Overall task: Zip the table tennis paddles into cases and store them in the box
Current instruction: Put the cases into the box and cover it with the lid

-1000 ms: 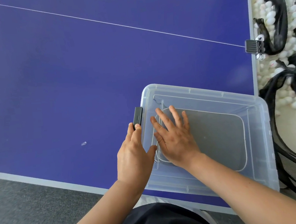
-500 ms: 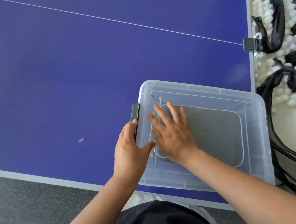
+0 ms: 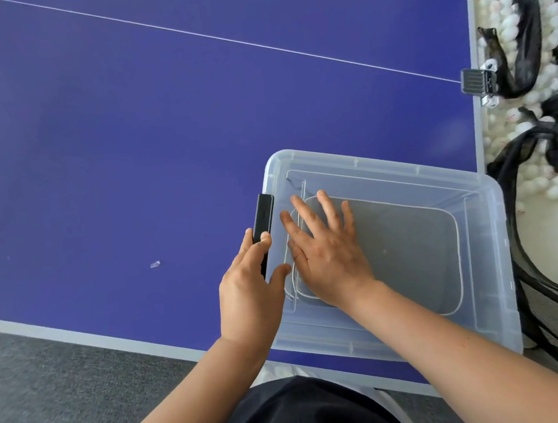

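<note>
A: State the position of the right hand [image 3: 328,257].

B: It lies palm down on the lid of the clear plastic storage box [image 3: 412,340], all fingers straight and spread, over a grey zipped case [image 3: 412,251] seen through the lid.

A: And the left hand [image 3: 248,289]?

B: Its fingers and thumb curl round the black latch [image 3: 263,217] on the box's left end. The box sits on the blue table [image 3: 134,139].
</note>
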The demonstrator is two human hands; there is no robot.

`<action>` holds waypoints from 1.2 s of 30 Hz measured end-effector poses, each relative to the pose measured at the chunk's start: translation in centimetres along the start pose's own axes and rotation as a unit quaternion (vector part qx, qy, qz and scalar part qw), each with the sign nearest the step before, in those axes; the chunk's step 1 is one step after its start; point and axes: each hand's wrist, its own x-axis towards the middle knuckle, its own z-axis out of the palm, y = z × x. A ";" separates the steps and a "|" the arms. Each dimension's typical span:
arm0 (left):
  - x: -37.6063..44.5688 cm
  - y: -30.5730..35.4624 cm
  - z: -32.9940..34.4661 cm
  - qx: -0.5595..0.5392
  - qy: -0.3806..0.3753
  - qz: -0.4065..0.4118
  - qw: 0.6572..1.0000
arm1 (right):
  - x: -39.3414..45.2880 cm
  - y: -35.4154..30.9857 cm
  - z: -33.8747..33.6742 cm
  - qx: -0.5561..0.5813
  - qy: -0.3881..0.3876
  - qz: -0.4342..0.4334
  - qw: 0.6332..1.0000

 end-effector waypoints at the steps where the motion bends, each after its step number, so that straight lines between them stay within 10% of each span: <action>1: 0.0 0.0 0.1 0.005 -0.004 0.000 1.000 | 0.0 0.0 0.0 0.002 -0.002 0.000 1.000; 13: 0.1 -0.8 0.0 0.051 -0.030 0.035 0.998 | -0.1 0.0 -0.4 0.034 0.009 0.008 0.999; 21: 0.9 1.3 2.3 0.085 0.003 0.216 0.973 | -4.7 3.5 -2.3 0.144 0.087 0.107 0.980; 36: -2.7 14.3 18.7 0.298 -0.265 0.440 0.805 | -17.8 17.8 -3.0 0.320 0.079 0.463 0.822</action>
